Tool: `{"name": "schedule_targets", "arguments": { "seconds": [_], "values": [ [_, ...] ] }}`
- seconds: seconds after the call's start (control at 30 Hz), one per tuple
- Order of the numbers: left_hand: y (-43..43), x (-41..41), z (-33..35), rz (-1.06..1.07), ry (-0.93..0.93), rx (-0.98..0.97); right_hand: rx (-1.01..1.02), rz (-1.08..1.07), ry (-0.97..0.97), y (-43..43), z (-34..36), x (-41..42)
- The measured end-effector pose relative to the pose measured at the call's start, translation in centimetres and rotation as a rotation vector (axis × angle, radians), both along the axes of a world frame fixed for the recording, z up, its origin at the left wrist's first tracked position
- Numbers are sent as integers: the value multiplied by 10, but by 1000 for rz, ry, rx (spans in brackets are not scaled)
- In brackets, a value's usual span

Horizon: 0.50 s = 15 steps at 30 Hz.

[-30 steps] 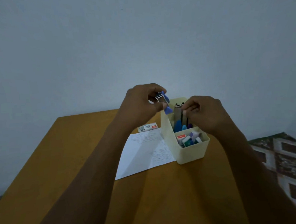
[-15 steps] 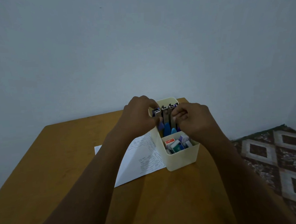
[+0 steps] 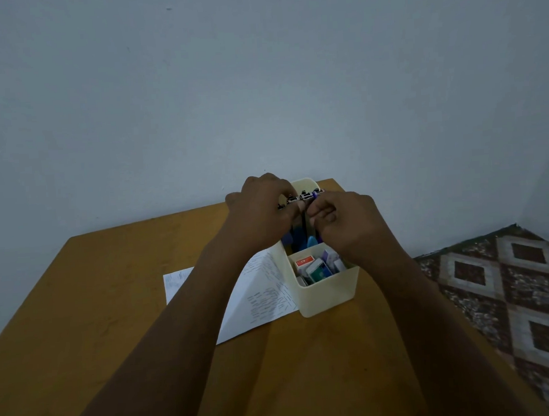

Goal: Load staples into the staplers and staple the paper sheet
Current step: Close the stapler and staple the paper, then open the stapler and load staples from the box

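A cream plastic organiser box (image 3: 329,293) stands on the wooden table. Several staplers (image 3: 307,195) stand upright in its back compartment, metal tops showing. Small staple boxes (image 3: 313,266) fill the front compartment. My left hand (image 3: 263,208) is closed on the top of the leftmost stapler at the box's left wall. My right hand (image 3: 344,222) hovers over the back compartment with its fingers pinched around another stapler's top. A white paper sheet (image 3: 265,292) with printed lines lies to the left of the box, partly hidden by my left forearm.
The wooden table (image 3: 80,316) runs to the grey wall behind the box. Its right edge drops to a patterned floor covering (image 3: 513,289). The table's front and left stretch out bare wood.
My left hand has lowered the blue stapler from above the box into the back compartment. Both hands have closed in over the staplers. The view has tilted down and shifted.
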State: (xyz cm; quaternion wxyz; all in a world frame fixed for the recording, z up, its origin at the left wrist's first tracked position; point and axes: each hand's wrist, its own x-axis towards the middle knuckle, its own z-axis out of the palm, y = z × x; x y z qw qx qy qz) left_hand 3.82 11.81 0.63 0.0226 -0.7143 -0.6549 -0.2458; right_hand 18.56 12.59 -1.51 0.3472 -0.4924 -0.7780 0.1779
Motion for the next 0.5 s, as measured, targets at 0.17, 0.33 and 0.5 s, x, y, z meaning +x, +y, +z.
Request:
{"name": "schedule_targets", "arguments": {
  "seconds": [0.17, 0.33, 0.5],
  "values": [
    [-3, -2, 13, -7, -107, 13, 16, 22, 5, -6, 7, 3],
    [-17, -11, 31, -83, -253, 81, 78, 23, 40, -18, 21, -2],
    [-30, -24, 52, -41, -436, 178, 58, 39, 44, -28, 33, -19]
  ]
}}
